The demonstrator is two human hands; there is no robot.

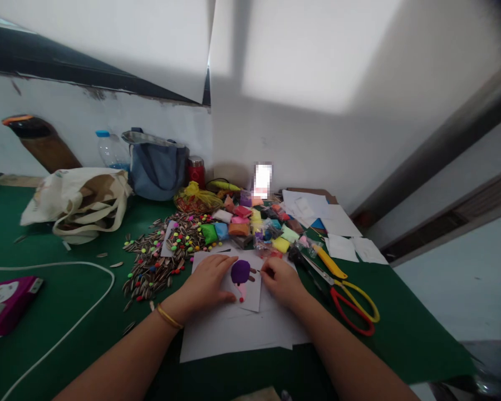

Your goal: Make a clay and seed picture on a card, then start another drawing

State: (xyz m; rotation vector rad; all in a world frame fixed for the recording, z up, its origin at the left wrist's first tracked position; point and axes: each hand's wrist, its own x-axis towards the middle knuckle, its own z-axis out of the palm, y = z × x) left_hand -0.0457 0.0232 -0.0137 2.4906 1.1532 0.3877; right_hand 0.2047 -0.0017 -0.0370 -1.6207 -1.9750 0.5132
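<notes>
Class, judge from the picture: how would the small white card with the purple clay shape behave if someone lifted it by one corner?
The card looks thin, so it would probably bend. The purple clay likely weighs its middle down. The left hand presses it flat, suggesting it slides easily.

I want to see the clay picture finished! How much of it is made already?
Done so far: a purple clay blob with small red and pink bits under it sits on the white card. Right now the left hand holds the card flat while the right hand pinches a tiny piece beside the blob. Most of the card is bare, and many clay packets and seeds lie unused, so plenty seems left.
</notes>
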